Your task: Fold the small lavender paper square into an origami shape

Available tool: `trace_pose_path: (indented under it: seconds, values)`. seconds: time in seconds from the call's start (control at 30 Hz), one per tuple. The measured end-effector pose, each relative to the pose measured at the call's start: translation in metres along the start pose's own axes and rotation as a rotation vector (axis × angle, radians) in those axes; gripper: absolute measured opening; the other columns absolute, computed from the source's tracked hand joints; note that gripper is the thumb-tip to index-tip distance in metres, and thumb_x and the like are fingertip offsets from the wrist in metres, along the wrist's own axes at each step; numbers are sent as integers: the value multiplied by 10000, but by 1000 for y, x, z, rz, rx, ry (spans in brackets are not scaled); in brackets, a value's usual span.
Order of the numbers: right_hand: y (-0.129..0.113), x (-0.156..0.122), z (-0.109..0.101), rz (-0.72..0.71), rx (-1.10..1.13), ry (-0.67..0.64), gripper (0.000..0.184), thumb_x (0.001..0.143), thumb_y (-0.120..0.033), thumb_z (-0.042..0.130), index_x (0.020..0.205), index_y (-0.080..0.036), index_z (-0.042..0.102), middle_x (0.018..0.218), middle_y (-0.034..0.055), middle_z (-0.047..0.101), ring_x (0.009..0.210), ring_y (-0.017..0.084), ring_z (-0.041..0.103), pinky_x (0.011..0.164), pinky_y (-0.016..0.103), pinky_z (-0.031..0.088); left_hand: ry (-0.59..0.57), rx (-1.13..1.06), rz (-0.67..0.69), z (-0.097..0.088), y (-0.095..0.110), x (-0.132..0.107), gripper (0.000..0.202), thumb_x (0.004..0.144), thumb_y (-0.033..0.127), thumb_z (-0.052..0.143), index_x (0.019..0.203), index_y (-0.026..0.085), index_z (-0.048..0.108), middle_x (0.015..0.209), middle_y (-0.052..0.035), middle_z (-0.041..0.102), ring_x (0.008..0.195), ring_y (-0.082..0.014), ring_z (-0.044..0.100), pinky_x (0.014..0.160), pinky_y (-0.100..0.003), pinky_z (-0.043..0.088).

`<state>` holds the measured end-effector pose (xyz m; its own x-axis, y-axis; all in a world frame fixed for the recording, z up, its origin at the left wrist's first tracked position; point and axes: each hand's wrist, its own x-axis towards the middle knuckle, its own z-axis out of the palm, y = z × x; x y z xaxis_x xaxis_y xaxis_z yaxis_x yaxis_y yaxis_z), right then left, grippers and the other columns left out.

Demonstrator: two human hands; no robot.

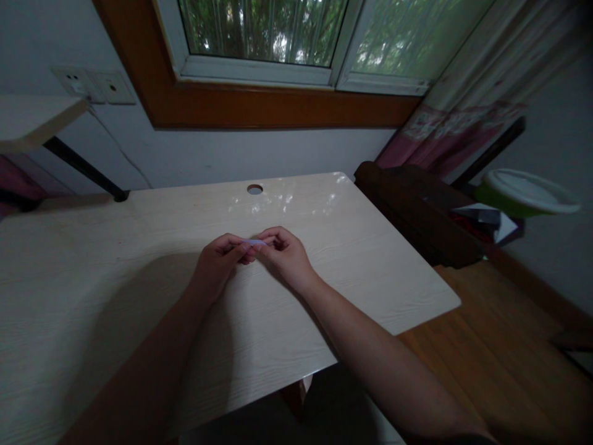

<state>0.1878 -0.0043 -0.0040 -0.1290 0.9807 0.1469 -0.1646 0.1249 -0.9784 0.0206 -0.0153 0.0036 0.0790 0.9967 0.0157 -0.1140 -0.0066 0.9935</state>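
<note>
Both hands meet over the middle of the pale wood-grain table [370, 266]. Between their fingertips is a small, thin, whitish-lavender strip [254, 241], held about level. My left hand [221, 259] pinches its left end between thumb and fingers. At the other end, my right hand [288, 254] grips it the same way, its fingers curled. The strip looks like folded paper or a slim piece of plastic; which of these I cannot tell. Fingers cover much of it.
A round cable hole [254, 190] pierces the table near the wall. A raised shelf [37, 117] on black legs stands at left. Past the right edge are dark wooden furniture [412, 204] and a green-and-white basin [528, 193]. A window [264, 37] is ahead.
</note>
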Motion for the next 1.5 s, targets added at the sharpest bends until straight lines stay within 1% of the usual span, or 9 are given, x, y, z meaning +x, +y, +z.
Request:
trace_pose_path:
  seconds: [0.2,0.47,0.6,0.83,1.17,1.33,1.5]
  values:
    - [0,0,0,-5,-6,12,212,748,-326,791,878,-216,664,768,4,717,699,146,666,692,305,524,-6,-27,7,-2,-4,1,187,797,356,746,830,178,698,774,-32,745,688,-156,673,714,-299,544]
    - [1,0,-1,8,-33,23,223,752,-337,788,886,-212,661,775,5,714,698,137,662,691,288,520,-1,-16,-19,0,0,1,211,780,366,753,827,168,697,773,-36,747,679,-155,674,709,-300,547]
    - [0,0,-1,1,-36,22,218,750,-329,787,878,-209,657,773,5,711,696,135,657,689,280,516,4,-27,-6,0,-1,1,194,787,352,746,827,167,701,765,-34,746,669,-148,670,691,-285,542]
    - [-1,0,0,-11,-46,35,203,744,-307,792,866,-207,665,773,4,707,699,133,654,679,270,506,1,-29,-3,-1,-2,1,180,793,347,739,829,175,699,773,-32,749,680,-154,678,717,-297,552]
    - [1,-1,-1,-30,-101,34,175,770,-305,771,871,-212,662,777,9,708,703,137,648,681,280,505,4,0,6,-1,-2,0,199,806,369,718,834,173,697,786,-39,749,688,-157,679,730,-309,560]
    - [2,-1,-1,-43,-120,32,166,777,-306,760,881,-218,665,799,13,709,726,144,654,702,292,513,-7,-7,17,-2,-3,0,185,816,356,715,849,174,701,792,-39,746,700,-157,682,730,-304,565]
    - [2,0,-2,-41,-139,39,173,775,-320,758,879,-219,663,794,15,709,724,154,657,701,304,516,5,3,20,-2,-4,0,182,819,356,710,844,176,708,792,-43,746,700,-163,685,733,-317,573]
